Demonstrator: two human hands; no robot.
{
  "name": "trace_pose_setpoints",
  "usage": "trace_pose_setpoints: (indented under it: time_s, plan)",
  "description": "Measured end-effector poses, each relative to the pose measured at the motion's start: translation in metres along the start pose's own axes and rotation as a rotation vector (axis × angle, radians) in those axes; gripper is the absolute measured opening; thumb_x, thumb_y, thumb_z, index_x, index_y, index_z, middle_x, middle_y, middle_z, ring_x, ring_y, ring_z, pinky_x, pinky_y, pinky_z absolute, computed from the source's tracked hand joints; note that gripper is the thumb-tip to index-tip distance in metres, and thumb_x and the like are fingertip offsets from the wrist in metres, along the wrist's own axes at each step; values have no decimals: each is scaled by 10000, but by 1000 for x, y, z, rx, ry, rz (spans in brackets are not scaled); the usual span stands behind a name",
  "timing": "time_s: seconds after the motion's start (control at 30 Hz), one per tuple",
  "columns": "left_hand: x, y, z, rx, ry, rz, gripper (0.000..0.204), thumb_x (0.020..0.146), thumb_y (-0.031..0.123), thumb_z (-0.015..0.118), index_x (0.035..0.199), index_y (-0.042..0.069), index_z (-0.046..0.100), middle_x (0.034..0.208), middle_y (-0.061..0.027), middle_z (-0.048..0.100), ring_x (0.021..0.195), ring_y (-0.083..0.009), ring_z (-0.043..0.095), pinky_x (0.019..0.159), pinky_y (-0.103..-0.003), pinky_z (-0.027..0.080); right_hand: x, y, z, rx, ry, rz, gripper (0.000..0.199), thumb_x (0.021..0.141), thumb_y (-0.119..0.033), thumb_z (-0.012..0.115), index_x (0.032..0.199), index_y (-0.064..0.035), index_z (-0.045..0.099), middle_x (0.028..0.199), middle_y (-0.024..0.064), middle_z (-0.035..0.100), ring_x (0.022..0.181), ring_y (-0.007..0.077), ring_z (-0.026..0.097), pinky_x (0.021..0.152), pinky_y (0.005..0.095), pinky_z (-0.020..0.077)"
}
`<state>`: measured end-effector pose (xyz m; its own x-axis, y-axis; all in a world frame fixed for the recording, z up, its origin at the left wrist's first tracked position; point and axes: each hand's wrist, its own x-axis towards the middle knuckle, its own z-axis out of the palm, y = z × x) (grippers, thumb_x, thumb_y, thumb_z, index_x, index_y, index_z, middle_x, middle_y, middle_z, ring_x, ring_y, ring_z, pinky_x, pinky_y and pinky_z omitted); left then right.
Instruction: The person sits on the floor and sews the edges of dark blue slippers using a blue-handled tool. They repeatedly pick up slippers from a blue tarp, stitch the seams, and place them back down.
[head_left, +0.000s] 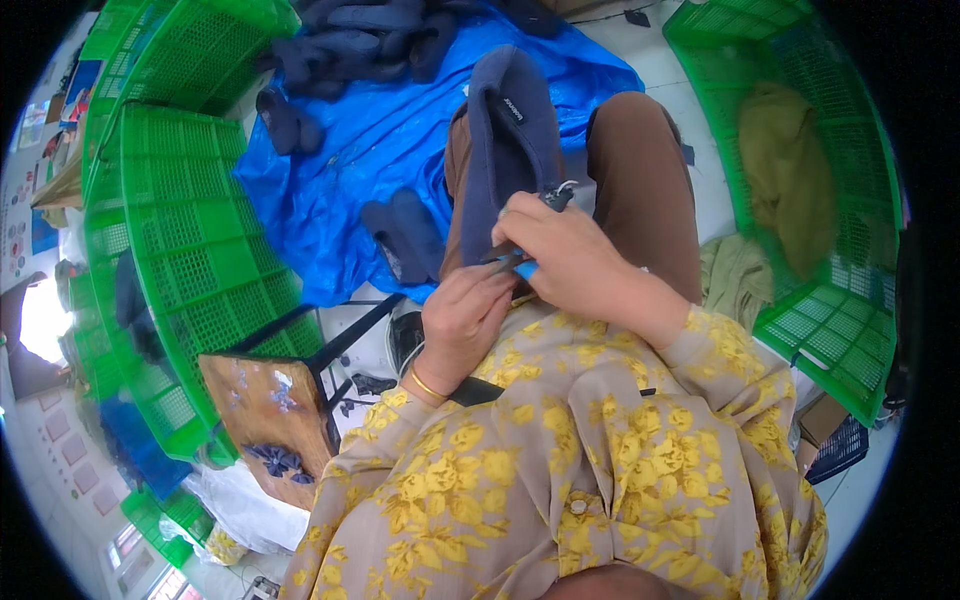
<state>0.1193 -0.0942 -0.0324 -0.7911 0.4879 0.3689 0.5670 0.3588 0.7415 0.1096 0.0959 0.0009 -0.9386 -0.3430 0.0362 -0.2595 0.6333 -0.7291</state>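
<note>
Two hands work a navy slipper on the lap.
Left to right: green crates [190, 240] stand beside a blue tarp [340, 180] strewn with more slippers [405, 235]. The left hand [462, 325] pinches the slipper's [505, 150] near edge; the right hand [565, 255] is closed around a blue-handled tool [525, 265] touching it. Another crate [830, 200] holds olive cloth [790, 170].

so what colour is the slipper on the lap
Dark navy blue slipper, seen in the head view.
</note>
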Motion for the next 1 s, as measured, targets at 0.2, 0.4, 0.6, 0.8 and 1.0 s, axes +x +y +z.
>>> trace_pose_setpoints:
  time_s: [0.2,0.4,0.6,0.8,1.0]
  plan:
    - [0,0,2,4,-100,20,235,703,-37,728,927,28,702,934,-107,688,820,-280,662,683,-344,526,17,-3,8,170,192,-88,220,780,50,585,968,-63,559,968,55,548,787,239,559,648,323,439]
    - [10,1,-4,-126,-51,-160,184,807,-23,688,987,14,696,918,-107,703,728,-231,659,671,-302,522,29,-13,-25,1011,289,205,61,979,-114,554,1002,-59,539,787,36,635,667,84,544,597,264,450]
    - [64,8,-27,86,-212,33,216,808,-35,620,1001,47,673,1015,-85,644,825,-239,605,686,-313,479,9,-24,-32,1297,153,270,56,1008,-122,521,1043,-79,533,706,-16,569,583,11,465,516,181,355]
    - [117,14,-46,580,-732,308,153,731,69,680,861,105,607,921,-28,597,920,-280,524,762,-404,417,-1,-23,-48,1155,251,226,59,994,-105,544,1038,-68,558,748,-44,512,629,24,434,577,191,369]
    - [113,31,-23,131,-418,-243,119,872,99,672,870,24,581,792,-91,629,643,-191,597,535,-325,465,-20,-14,-74,1114,434,205,55,994,-99,540,1037,-74,562,847,-68,491,714,7,414,624,178,356]
